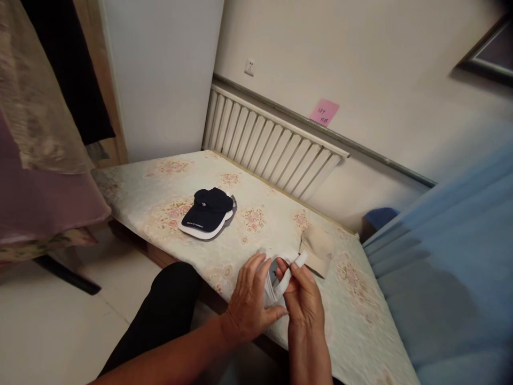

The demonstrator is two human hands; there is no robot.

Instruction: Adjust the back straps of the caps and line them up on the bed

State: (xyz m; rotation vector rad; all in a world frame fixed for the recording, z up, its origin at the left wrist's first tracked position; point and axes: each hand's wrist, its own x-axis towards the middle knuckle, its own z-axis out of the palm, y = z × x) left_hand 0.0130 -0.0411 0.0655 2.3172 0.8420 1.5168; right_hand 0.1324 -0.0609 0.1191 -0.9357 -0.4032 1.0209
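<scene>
Between my hands is a white cap (271, 287), its back opening and adjustment strap facing me. My left hand (250, 299) curves over the cap's left side, with its thumb stretched toward the right below. The strap (284, 282) is pinched in my right hand (305, 294) between thumb and fingers. Just beyond the right hand, a beige cap (318, 247) lies on the bed. Farther left is a stack of caps: a navy cap (210, 208) on top, with a white brim (196, 232) and a grey edge showing beneath it.
The caps lie on a bed (272, 235) with a pale floral cover. A radiator (268, 141) stands along the wall behind it. On the right hangs a blue curtain (433, 267); clothes (44, 133) hang at the left. My bent knee (174, 283) is beside the bed's near edge.
</scene>
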